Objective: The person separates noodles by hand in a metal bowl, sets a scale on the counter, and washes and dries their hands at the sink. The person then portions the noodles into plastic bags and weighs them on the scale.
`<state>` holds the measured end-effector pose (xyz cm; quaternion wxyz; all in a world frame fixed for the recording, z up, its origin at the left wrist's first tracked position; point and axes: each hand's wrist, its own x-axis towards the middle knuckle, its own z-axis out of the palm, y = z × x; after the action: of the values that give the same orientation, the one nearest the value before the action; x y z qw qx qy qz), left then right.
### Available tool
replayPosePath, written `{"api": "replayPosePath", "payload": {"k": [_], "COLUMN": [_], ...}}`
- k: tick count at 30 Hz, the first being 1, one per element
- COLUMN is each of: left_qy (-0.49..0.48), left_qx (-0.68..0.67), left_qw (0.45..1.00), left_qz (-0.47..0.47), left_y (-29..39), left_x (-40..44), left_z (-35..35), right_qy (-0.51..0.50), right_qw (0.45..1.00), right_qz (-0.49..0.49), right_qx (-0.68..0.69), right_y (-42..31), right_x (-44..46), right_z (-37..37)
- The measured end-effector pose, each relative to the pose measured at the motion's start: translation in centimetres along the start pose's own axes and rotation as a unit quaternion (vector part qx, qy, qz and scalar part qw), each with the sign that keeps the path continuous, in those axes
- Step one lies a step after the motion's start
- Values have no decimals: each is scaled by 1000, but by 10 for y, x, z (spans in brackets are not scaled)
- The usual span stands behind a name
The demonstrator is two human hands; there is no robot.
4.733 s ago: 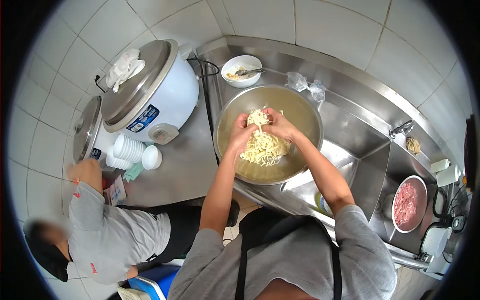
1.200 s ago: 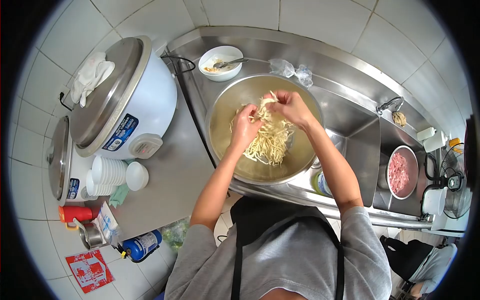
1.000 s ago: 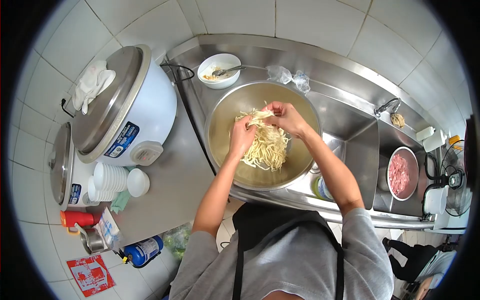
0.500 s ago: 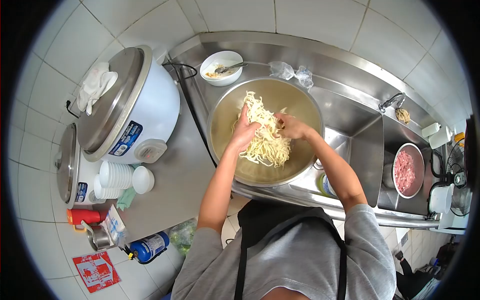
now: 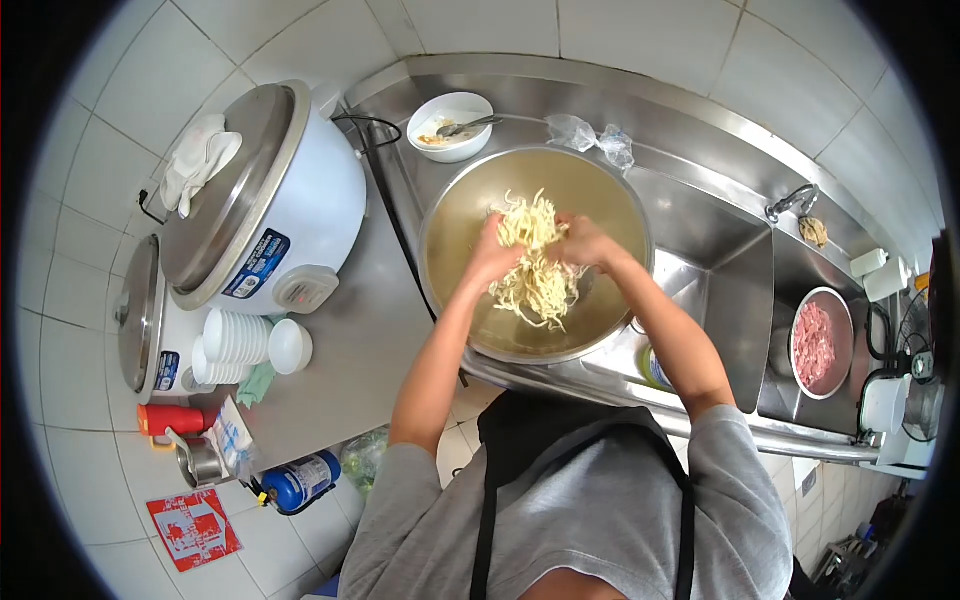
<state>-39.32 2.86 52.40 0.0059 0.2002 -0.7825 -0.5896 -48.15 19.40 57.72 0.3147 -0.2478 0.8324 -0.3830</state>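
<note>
A loose heap of pale yellow noodles (image 5: 540, 285) is lifted between my two hands inside a wide metal bowl (image 5: 455, 290). My left hand (image 5: 490, 255) grips the heap from the left, its fingertips buried among the strands. On the other side my right hand (image 5: 585, 243) has its fingers curled into the noodles. Strands hang down below both hands toward the bowl's near side. The bowl sits at the left edge of the sink.
Behind the bowl are a white bowl with a spoon (image 5: 450, 128) and a clear plastic bag (image 5: 590, 138). A rice cooker (image 5: 320, 200) and stacked white cups (image 5: 235, 345) stand left. Right, the sink (image 5: 715, 300) holds a bowl of raw meat (image 5: 815, 345).
Both hands still hold noodles over the bowl. The clump has shifted and changed shape, with its strands bunched more between the hands. The view has tilted slightly.
</note>
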Motion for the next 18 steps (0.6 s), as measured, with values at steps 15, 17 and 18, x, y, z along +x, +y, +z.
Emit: {"api": "replayPosePath", "payload": {"k": [15, 17, 18], "left_qy": [-89, -112, -121], "left_qx": [-21, -197, -284], "left_qw": [995, 974, 951], "left_qz": [-26, 17, 34], "left_y": [36, 40, 39], "left_x": [-5, 4, 3], "left_z": [19, 8, 4], "right_qy": [-5, -59, -89], "right_qw": [995, 945, 894], "right_qz": [-92, -144, -162], "right_qx": [40, 288, 407], "right_y": [25, 25, 25], "right_x": [34, 20, 14], "right_z": [1, -21, -24]}}
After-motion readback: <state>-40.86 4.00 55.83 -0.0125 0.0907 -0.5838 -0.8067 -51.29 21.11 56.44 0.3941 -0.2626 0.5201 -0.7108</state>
